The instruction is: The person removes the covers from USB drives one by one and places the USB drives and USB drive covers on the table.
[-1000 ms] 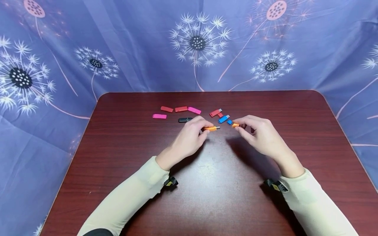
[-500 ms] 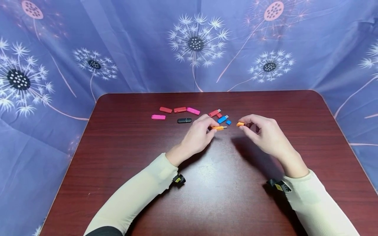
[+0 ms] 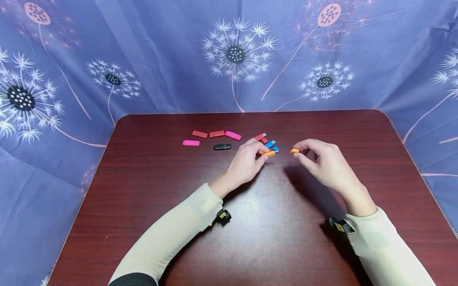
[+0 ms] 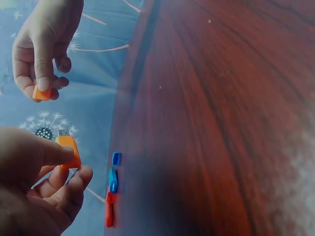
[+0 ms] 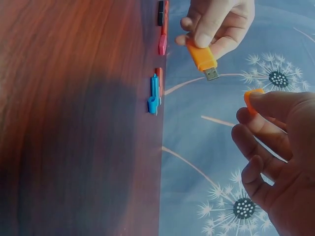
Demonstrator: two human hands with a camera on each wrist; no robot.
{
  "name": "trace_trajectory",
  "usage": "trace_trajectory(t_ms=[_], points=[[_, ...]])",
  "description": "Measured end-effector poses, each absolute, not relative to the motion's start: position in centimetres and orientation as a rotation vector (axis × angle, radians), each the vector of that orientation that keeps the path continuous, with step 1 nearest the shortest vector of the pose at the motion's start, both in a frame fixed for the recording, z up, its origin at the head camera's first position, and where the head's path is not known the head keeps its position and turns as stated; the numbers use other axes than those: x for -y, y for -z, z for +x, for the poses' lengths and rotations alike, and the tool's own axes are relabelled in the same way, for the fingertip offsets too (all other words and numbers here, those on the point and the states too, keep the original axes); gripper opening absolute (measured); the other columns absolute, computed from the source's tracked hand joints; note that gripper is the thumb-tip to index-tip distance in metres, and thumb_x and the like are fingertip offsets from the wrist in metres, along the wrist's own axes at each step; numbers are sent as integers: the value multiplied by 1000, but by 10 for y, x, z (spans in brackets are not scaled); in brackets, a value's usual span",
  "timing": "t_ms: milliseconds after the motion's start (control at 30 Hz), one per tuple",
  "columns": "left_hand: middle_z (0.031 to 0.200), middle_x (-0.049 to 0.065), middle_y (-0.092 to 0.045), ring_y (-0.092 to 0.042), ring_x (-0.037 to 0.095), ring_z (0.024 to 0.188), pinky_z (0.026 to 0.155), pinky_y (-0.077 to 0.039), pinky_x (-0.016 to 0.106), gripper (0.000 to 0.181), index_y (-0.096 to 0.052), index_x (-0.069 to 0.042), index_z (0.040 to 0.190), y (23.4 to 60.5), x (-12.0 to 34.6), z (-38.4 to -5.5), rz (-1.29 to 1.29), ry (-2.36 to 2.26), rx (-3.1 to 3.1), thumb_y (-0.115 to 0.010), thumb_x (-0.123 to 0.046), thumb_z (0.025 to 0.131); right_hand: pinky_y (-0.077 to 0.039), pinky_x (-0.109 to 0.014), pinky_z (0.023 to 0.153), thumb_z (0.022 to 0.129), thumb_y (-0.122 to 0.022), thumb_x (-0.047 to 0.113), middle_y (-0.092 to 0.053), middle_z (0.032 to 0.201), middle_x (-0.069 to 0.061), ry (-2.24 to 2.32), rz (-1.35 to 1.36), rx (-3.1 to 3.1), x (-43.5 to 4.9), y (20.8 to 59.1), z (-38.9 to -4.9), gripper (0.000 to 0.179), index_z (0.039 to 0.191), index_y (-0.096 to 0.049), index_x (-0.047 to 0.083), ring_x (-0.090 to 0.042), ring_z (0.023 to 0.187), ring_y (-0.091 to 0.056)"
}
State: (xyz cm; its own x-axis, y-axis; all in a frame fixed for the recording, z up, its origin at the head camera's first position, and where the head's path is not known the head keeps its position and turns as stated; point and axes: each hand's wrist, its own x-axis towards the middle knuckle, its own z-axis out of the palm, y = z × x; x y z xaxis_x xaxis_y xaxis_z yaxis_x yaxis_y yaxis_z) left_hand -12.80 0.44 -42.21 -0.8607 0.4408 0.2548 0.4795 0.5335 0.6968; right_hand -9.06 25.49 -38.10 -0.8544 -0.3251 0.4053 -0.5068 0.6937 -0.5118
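My left hand (image 3: 247, 162) pinches an orange USB stick (image 5: 202, 58) between thumb and fingers, its metal plug bare and pointing toward the other hand. In my right hand (image 3: 325, 165) a small orange cap (image 4: 42, 93) is held at the fingertips, apart from the stick. Both hands are above the table. Just behind the left fingertips in the head view lie a blue USB stick (image 3: 270, 144) with its plug showing and a loose blue cap (image 3: 275, 148). A red USB stick (image 3: 260, 137), also uncapped, and its red cap (image 3: 264, 140) lie beyond them.
To the left on the brown table (image 3: 161, 171) lie a black USB stick (image 3: 222, 147), two pink ones, one of them a pink stick (image 3: 191, 143), and two red ones, including a red stick (image 3: 200, 134). A patterned blue cloth (image 3: 171, 59) hangs behind the table.
The left hand has moved right with the orange USB stick, now partly over the blue and red sticks in view. The right hand has drifted slightly right with the cap.
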Motion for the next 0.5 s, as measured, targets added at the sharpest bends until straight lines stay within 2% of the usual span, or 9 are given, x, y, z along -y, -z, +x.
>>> trace_trajectory(t_ms=[233, 500], points=[[101, 2, -68, -60, 13, 83, 74, -47, 20, 11, -78, -7, 108, 428, -14, -134, -798, 1247, 2713, -77, -8, 97, -43, -20, 64, 90, -83, 1, -72, 95, 11, -892, 681, 2605, -261, 383, -90, 20, 104, -78, 15, -4, 78, -59], [97, 0, -70, -66, 12, 90, 80, -50, 19, 13, -77, -10, 110, 429, -23, -139, -790, 1155, 2773, -78, -12, 97, -42, -17, 67, 89, -83, 0, -72, 94, 10, -883, 691, 2592, -264, 382, -89, 22, 103, -78, 16, -3, 80, -60]])
